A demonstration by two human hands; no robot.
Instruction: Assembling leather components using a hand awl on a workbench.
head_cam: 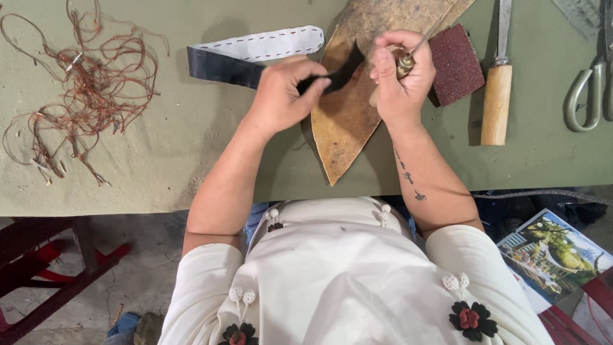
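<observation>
My left hand pinches a long black strip that runs left across the green table. A white stitched strip lies along its upper edge. My right hand grips a small brass-handled awl, its thin metal point slanting up and right. Both hands rest over a pointed piece of brown leather, with the black strip's end between them.
A dark red sanding block lies right of my right hand. A wooden-handled tool and metal shears lie further right. Tangled brown thread sits at the left. A red stool and a printed magazine are below the table.
</observation>
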